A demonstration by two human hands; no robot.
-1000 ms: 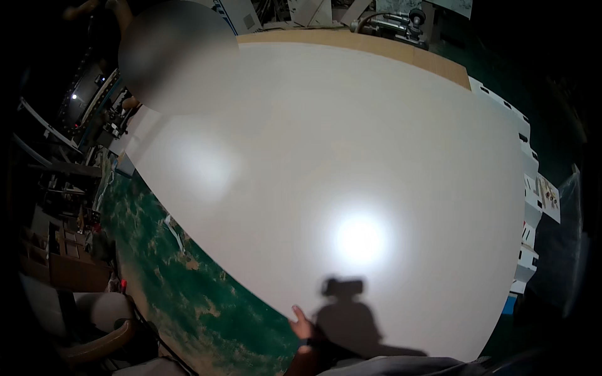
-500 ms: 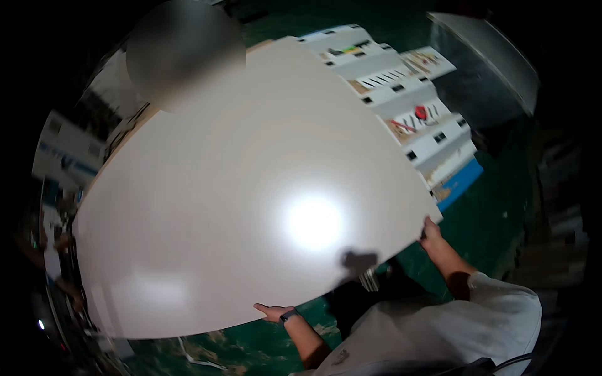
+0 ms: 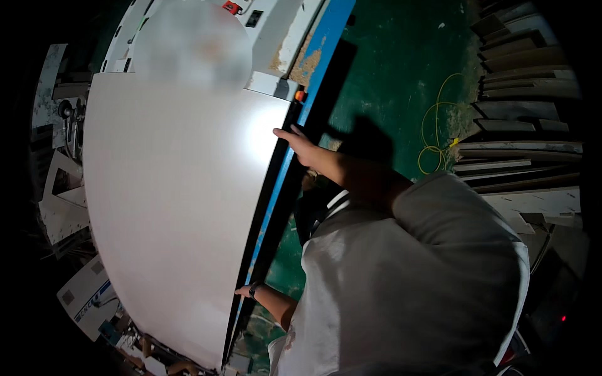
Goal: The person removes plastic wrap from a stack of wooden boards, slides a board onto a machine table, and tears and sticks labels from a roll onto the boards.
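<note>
A large glossy white panel [image 3: 169, 207] lies flat across a long machine bed [image 3: 331, 47] with a blue side rail. My right hand [image 3: 300, 145] is at the panel's right edge, close to its far corner, with fingertips over the top surface and the other fingers partly hidden. Farther down the same edge, my left hand [image 3: 244, 291] grips it, a dark watch on the wrist. Past the panel's far end, white slats of the bed show, with a red object [image 3: 232, 7] on them.
Stacked boards [image 3: 533, 88] line the right side. A yellow hose [image 3: 429, 147] lies coiled on the green floor [image 3: 392, 69]. Along the left are offcut boards [image 3: 63, 203] and a white machine cabinet [image 3: 91, 301]. Small orange-and-black part [image 3: 300, 96] sits by the panel's far corner.
The panel now lies lined up along the bed, covering most of the slats seen before. My view has turned, and both hands remain at the panel's edge.
</note>
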